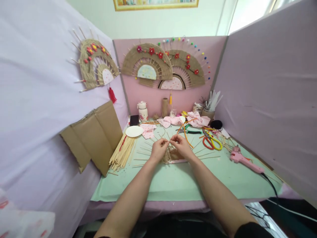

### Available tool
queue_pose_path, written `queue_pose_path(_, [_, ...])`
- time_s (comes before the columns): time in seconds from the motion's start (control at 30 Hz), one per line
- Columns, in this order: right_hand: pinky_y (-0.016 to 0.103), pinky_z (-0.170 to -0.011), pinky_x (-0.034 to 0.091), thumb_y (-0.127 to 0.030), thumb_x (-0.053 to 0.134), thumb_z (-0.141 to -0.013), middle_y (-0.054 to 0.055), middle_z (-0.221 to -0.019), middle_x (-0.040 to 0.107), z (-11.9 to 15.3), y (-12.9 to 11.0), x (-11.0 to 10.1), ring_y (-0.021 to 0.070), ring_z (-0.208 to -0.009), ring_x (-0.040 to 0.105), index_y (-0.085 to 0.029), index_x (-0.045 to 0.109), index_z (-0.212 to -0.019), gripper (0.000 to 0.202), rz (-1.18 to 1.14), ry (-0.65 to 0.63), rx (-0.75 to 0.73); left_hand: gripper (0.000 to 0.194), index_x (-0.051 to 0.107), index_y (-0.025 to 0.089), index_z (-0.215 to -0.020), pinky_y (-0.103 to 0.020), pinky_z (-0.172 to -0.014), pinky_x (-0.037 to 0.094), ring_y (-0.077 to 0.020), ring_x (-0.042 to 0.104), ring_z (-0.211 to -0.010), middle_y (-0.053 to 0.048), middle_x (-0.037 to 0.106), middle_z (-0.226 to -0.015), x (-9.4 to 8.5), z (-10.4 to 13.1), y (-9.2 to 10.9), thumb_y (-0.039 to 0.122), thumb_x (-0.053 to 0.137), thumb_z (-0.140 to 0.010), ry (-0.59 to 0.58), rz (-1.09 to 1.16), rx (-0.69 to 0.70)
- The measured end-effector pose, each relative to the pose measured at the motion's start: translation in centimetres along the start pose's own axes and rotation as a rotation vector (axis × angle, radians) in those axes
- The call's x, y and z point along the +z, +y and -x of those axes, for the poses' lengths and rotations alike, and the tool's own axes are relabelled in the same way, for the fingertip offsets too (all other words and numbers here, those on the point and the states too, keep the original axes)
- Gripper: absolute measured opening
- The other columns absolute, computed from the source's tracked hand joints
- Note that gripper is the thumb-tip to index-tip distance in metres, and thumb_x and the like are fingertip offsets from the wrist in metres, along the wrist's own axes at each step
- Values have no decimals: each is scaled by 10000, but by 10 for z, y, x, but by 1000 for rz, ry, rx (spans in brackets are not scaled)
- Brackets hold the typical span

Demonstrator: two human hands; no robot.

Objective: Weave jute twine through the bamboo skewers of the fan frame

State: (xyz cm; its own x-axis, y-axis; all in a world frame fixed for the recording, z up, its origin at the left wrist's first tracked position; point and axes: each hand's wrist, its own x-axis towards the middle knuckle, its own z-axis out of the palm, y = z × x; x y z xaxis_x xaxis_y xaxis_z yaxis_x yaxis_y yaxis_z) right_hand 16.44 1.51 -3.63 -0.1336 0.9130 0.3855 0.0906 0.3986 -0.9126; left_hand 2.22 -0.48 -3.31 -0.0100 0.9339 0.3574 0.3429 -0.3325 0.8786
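Observation:
On the green tabletop lies a fan-shaped piece point(177, 155) of brown card, with thin sticks spreading out from it and tan twine bunched at its left part. My left hand point(159, 149) is over the twine, thumb and fingers pinched together. Close beside it, my right hand point(180, 145) is pinched too, its fingertips nearly meeting the left ones above the piece. What the fingertips hold is too small to make out, though twine hangs just below them.
Left of the hands are a bundle of sticks point(123, 152), a white oval disc point(134, 131) and folded cardboard point(96, 135). On the right lie scissors point(213, 142), green-handled pliers point(193, 132) and a pink glue gun point(245, 161) with a cord. A white bottle point(142, 111) stands behind.

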Motion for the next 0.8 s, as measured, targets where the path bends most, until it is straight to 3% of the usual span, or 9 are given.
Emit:
queue_pose_path(0.1, [259,-581,375,-487,525,-776,10,-683,536,1,-1,-2,131,-615,457,-189,506,-721,303,47,23,54,166,637,166,-725,-235,-655,386,-123,532,-667,5,619,-683,1,1,0,294,534,-754,-9,-27,51])
queue_pose_path(0.23, [266,-535,314,-585,419,-806,-20,-524,388,1,1,-5,123,-536,364,-198,393,-551,464,188,52,94,148,652,178,-738,-239,-688,406,-131,566,-709,-4,654,-741,3,2,-1,258,529,-756,-62,-49,105])
queue_pose_path(0.43, [260,-532,280,-576,442,-799,-33,-525,346,2,5,-7,118,-537,335,-196,378,-554,456,245,52,79,146,643,178,-734,-243,-692,407,-132,564,-715,-5,642,-734,4,3,-1,226,511,-770,-92,-77,144])
queue_pose_path(0.63, [262,-509,263,-610,420,-790,-30,-489,353,1,6,-9,114,-501,332,-194,374,-520,498,235,12,203,145,645,174,-748,-270,-773,409,-146,535,-811,-29,572,-785,2,3,2,257,534,-790,-134,-117,211])
queue_pose_path(0.8, [255,-503,255,-575,478,-773,-39,-500,347,2,7,-8,104,-495,311,-192,377,-532,464,171,17,182,96,652,175,-734,-315,-885,383,-172,514,-928,-56,548,-896,4,2,0,216,568,-756,-34,-173,170])
